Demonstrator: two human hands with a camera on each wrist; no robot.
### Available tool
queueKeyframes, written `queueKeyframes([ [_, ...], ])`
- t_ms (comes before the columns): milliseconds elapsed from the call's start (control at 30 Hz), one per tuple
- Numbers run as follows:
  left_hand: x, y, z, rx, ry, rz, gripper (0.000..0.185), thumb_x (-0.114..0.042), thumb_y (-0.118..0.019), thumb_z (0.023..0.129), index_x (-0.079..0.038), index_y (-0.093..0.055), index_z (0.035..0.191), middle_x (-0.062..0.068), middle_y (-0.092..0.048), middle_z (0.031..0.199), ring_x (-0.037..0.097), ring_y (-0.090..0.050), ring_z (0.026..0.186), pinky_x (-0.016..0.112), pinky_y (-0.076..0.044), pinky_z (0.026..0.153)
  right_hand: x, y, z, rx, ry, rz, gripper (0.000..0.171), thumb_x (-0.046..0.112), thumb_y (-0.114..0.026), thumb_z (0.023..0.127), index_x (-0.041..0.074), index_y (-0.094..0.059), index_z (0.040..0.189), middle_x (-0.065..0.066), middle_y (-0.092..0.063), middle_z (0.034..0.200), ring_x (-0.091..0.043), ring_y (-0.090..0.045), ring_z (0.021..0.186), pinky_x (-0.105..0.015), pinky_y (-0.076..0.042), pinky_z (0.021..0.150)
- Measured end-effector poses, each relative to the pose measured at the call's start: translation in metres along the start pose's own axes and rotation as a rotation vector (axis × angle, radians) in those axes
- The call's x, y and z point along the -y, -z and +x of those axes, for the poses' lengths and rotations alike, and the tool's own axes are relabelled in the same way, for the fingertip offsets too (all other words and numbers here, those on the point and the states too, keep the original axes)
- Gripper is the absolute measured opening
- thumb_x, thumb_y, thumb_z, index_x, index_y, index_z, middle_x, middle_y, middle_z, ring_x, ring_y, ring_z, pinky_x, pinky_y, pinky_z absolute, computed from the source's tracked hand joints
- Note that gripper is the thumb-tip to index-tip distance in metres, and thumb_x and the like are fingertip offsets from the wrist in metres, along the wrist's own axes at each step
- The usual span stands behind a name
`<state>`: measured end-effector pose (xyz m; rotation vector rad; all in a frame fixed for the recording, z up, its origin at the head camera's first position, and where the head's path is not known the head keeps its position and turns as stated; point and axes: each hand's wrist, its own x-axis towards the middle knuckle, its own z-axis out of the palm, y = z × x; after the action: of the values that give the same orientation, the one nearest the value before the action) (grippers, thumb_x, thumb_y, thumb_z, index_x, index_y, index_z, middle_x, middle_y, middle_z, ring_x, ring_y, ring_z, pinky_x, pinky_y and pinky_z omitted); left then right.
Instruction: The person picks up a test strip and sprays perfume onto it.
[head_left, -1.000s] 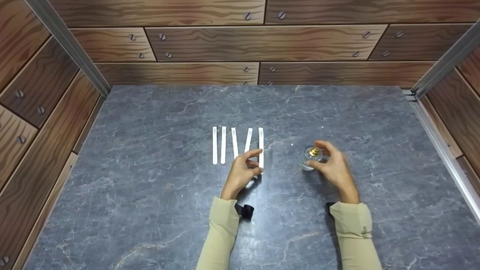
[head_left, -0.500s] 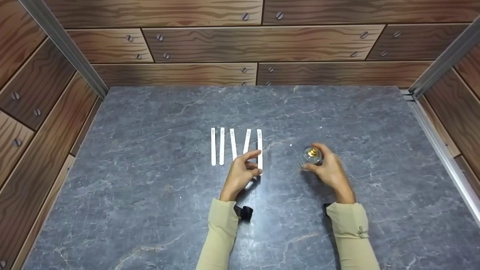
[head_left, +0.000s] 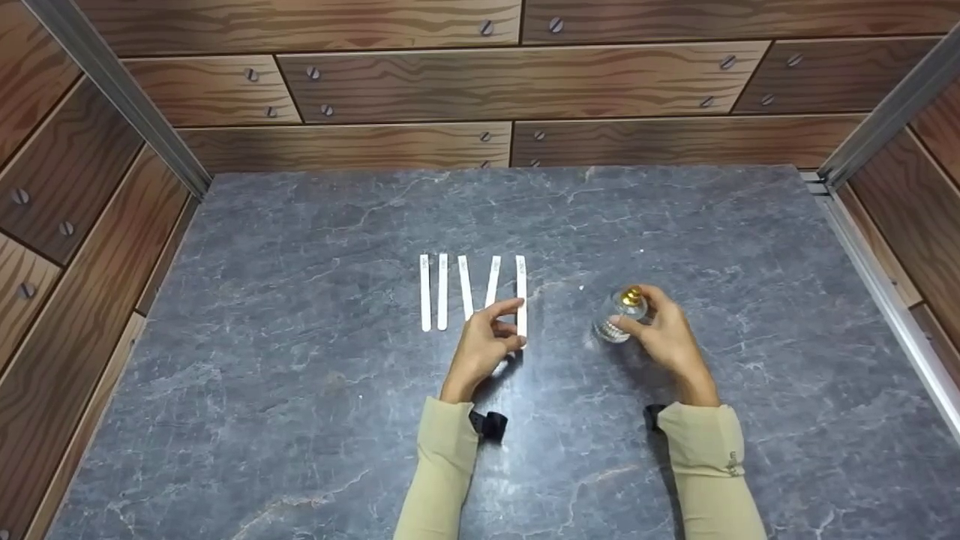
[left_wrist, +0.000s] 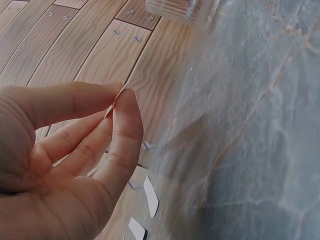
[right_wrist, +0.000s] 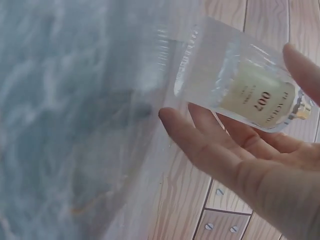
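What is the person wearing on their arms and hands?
Both arms wear long, plain beige sleeves, the left sleeve and the right sleeve, which has a small button near its cuff. A black strap sits at each wrist, just past the cuff. The left hand and right hand are bare: no gloves, and no rings that show.

Just a grey marble-look tabletop (head_left: 300,390) with pale veins running through it, boxed in on three sides by walls (head_left: 525,82) of brown wood-grain panels. Panels laid like wide planks, staggered, each dotted with round screw heads (head_left: 487,28) near the ends. Slim metal rails (head_left: 112,82) up both back corners, another rail (head_left: 892,300) along the right edge of the top. Even, soft light everywhere, only faint shadows on the stone.
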<state>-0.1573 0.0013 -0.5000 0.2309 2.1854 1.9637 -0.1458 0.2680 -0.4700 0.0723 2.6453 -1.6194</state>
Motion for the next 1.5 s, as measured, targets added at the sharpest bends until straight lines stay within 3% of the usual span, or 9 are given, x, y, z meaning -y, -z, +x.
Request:
queueKeyframes([
  [133,0.0,0.0,0.001,-0.004,-0.005,-0.013,0.055,0.017,-0.067,0.082,0.004,-0.061,0.135,0.02,-0.064,0.125,0.02,-0.067,0.087,0.032,-0.057,0.067,0.002,0.003,-0.001,0.004,-0.026,0.084,0.058,0.004,-0.067,0.096,-0.015,-0.039,0.144,-0.03,-0.053,0.134,-0.017,-0.061,0.095,-0.023,-0.05,0.07],
  [267,0.001,-0.001,0.001,-0.004,-0.003,-0.019,0.055,0.018,-0.067,0.082,0.004,-0.061,0.135,0.02,-0.064,0.126,0.021,-0.067,0.087,0.029,-0.056,0.065,0.002,0.004,-0.001,0.012,-0.056,0.155,0.059,0.006,-0.065,0.098,-0.016,-0.036,0.145,-0.03,-0.05,0.135,-0.004,-0.058,0.086,-0.019,-0.051,0.069],
  [667,0.003,-0.002,-0.001,-0.007,-0.008,-0.003,0.054,0.018,-0.066,0.082,0.004,-0.062,0.134,0.02,-0.064,0.124,0.021,-0.068,0.086,0.027,-0.056,0.066,0.001,-0.003,0.0,-0.024,-0.015,0.377,0.047,0.0,-0.051,0.102,-0.007,-0.033,0.145,-0.018,-0.05,0.131,-0.012,-0.057,0.107,-0.023,-0.05,0.086],
  [767,0.003,-0.002,-0.002,-0.004,0.0,0.017,0.054,0.017,-0.066,0.083,0.002,-0.062,0.135,0.019,-0.064,0.125,0.021,-0.068,0.087,0.026,-0.055,0.066,0.001,-0.001,0.0,0.03,0.034,0.395,0.056,0.001,-0.049,0.104,-0.002,-0.025,0.155,-0.023,-0.031,0.153,-0.024,-0.036,0.141,-0.037,-0.037,0.111],
  [867,0.003,-0.002,-0.001,-0.004,0.018,0.035,0.054,0.016,-0.067,0.084,-0.001,-0.063,0.135,0.018,-0.064,0.126,0.019,-0.067,0.088,0.025,-0.054,0.066,0.0,-0.002,0.0,0.071,0.111,0.407,0.058,0.001,-0.048,0.104,-0.003,-0.024,0.157,-0.019,-0.013,0.165,-0.025,-0.002,0.153,-0.046,-0.013,0.122],
  [1033,0.002,-0.002,-0.002,-0.004,0.012,0.039,0.054,0.016,-0.067,0.083,0.0,-0.063,0.135,0.019,-0.065,0.126,0.02,-0.068,0.087,0.023,-0.052,0.063,-0.001,-0.006,-0.003,0.092,0.179,0.464,0.049,0.001,-0.044,0.102,-0.002,-0.039,0.151,-0.019,-0.033,0.155,-0.021,-0.045,0.132,-0.033,-0.041,0.106],
  [1100,0.001,-0.002,-0.002,-0.003,0.006,0.039,0.054,0.016,-0.067,0.084,0.001,-0.063,0.135,0.019,-0.065,0.126,0.02,-0.068,0.087,0.024,-0.053,0.064,-0.001,-0.008,-0.003,0.098,0.193,0.517,0.046,0.002,-0.044,0.101,0.003,-0.048,0.147,-0.016,-0.043,0.144,-0.02,-0.059,0.108,-0.032,-0.055,0.085],
  [1267,0.0,-0.003,0.0,-0.001,0.013,0.035,0.054,0.016,-0.066,0.084,0.001,-0.062,0.136,0.018,-0.065,0.126,0.02,-0.067,0.087,0.025,-0.053,0.065,0.001,-0.011,-0.003,0.092,0.2,0.585,0.057,-0.012,-0.058,0.092,0.007,-0.05,0.145,-0.019,-0.051,0.125,-0.024,-0.065,0.085,-0.043,-0.062,0.066],
  [1500,0.0,-0.004,-0.001,0.027,0.001,0.041,0.055,0.017,-0.067,0.083,0.001,-0.063,0.135,0.019,-0.064,0.128,0.02,-0.067,0.088,0.027,-0.055,0.065,0.008,-0.019,-0.004,-0.013,0.187,0.297,0.081,-0.017,-0.074,0.079,0.0,-0.04,0.15,-0.026,-0.044,0.142,-0.027,-0.06,0.098,-0.026,-0.056,0.073],
])
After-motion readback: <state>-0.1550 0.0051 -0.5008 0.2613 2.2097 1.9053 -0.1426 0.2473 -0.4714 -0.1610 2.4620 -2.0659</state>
